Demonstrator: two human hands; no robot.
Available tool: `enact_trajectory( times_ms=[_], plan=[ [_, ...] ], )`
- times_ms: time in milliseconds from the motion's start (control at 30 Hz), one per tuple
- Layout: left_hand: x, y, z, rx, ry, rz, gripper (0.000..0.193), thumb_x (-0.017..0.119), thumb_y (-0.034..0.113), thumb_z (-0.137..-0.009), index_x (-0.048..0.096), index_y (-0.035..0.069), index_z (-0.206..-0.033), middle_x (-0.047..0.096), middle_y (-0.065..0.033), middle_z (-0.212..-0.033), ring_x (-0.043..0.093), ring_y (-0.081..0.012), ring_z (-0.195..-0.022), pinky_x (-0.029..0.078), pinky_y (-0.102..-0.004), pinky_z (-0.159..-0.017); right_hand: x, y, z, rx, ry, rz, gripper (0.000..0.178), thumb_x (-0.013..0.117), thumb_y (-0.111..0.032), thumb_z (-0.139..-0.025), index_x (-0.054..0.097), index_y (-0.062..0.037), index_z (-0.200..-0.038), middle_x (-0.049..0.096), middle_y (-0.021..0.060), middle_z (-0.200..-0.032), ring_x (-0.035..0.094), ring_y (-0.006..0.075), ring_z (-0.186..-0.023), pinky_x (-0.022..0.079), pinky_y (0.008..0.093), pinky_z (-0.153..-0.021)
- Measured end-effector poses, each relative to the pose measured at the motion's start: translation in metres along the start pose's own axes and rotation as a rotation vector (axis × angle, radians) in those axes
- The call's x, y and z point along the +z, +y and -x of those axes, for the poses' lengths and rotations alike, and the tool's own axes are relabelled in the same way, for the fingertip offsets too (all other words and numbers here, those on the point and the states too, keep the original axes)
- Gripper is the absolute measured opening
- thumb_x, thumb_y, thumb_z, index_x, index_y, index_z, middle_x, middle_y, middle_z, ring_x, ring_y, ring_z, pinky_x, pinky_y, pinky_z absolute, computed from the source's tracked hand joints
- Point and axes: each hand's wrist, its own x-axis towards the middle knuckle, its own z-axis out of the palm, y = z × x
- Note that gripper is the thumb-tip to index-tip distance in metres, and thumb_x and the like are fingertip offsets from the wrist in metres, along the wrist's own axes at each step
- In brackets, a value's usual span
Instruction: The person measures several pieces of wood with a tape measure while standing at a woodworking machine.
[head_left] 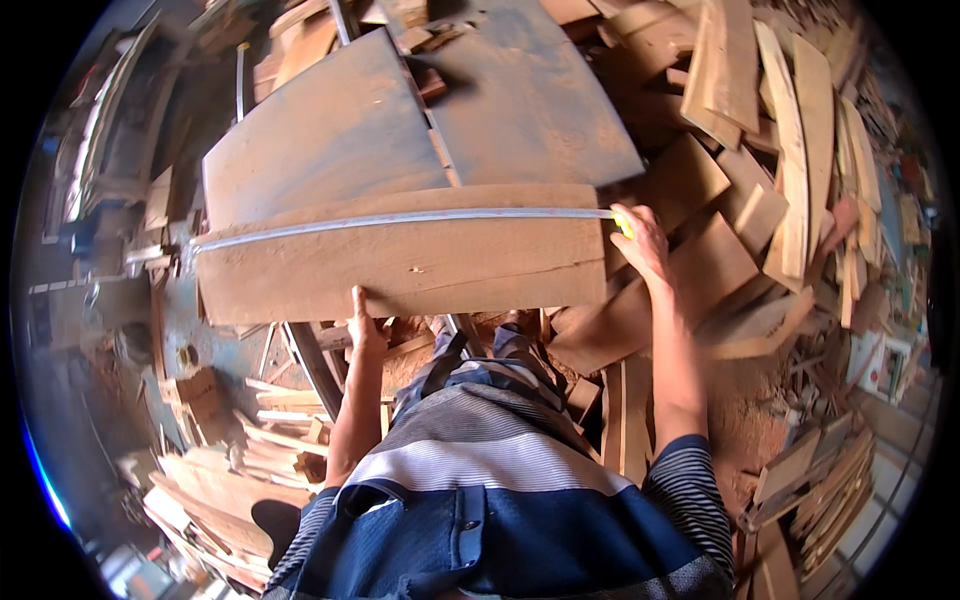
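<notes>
One tape measure [480, 214] along one wooden plank [420, 265]

The plank covers the worktop's [320, 130] near side; right hand [643, 242] outstretched, fingers around the yellow case [624, 222] at plank's right end; left hand [367, 327] grips near edge, thumb on top.

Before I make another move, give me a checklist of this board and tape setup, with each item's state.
1. Tape blade spans the board lengthwise: ok, it runs from the left end to just past the right.
2. Right hand on the yellow tape case: ok, held just off the board's right end.
3. Left hand at the board's near edge: ok, thumb over the top face.
4. Blade's far-left tip seated on the board's end: cannot tell, too small and blurred.
5. Board resting firmly on the metal table: cannot tell, its underside is hidden.
6. Surroundings tidy: not ok, loose wood pieces lie heaped at the right.
</notes>
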Motion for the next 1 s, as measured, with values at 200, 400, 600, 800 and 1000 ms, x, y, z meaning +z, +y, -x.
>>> enact_trajectory(
  times_ms=[200, 400, 600, 800, 1000],
  plan=[
    [0.008, 0.013, 0.025, 0.012, 0.054, -0.079, 0.066, 0.077, 0.068, -0.076, 0.063, 0.015, -0.112, 0.061, -0.0026, -0.095, 0.057, -0.0185, -0.075, 0.041, -0.0353, -0.057, -0.002, -0.004, 0.002, -0.038, 0.004, 0.018, 0.056, 0.076, -0.014, -0.073, 0.065, -0.0194, -0.129, 0.06, 0.0122, -0.117, 0.059, 0.0346, -0.111, 0.05, 0.045, -0.095],
    [0.011, 0.015, 0.036, 0.054, 0.082, -0.048, 0.071, 0.078, 0.066, -0.077, 0.066, 0.005, -0.111, 0.062, -0.0056, -0.092, 0.055, -0.019, -0.071, 0.043, -0.036, -0.053, -0.005, -0.016, 0.003, -0.006, -0.012, 0.056, 0.057, 0.076, -0.012, -0.074, 0.065, -0.0179, -0.129, 0.059, 0.0148, -0.117, 0.059, 0.0357, -0.111, 0.05, 0.0451, -0.096],
    [0.004, 0.012, 0.029, 0.007, 0.014, -0.044, 0.067, 0.079, 0.065, -0.075, 0.066, 0.006, -0.104, 0.053, -0.001, -0.079, 0.05, -0.0179, -0.068, 0.039, -0.0359, -0.052, -0.011, -0.018, 0.001, 0.027, -0.033, 0.101, 0.06, 0.076, -0.015, -0.075, 0.062, -0.0209, -0.132, 0.059, 0.0143, -0.12, 0.058, 0.035, -0.113, 0.05, 0.0444, -0.097],
    [0.01, 0.017, 0.044, -0.011, -0.051, -0.017, 0.063, 0.077, 0.06, -0.081, 0.063, 0.011, -0.117, 0.063, -0.003, -0.096, 0.063, -0.0192, -0.077, 0.045, -0.0373, -0.06, -0.01, -0.017, 0.003, 0.068, 0.0, 0.103, 0.057, 0.074, -0.016, -0.074, 0.065, -0.0215, -0.13, 0.059, 0.0113, -0.115, 0.058, 0.0332, -0.111, 0.05, 0.0454, -0.095],
    [0.001, 0.015, 0.037, -0.008, -0.064, 0.005, 0.063, 0.079, 0.058, -0.081, 0.059, 0.013, -0.121, 0.065, -0.0055, -0.099, 0.064, -0.0211, -0.078, 0.046, -0.0367, -0.062, -0.011, -0.029, 0.007, 0.09, -0.01, 0.065, 0.056, 0.074, -0.016, -0.075, 0.065, -0.0213, -0.129, 0.059, 0.0098, -0.117, 0.059, 0.0322, -0.11, 0.05, 0.045, -0.095]
  ],
)
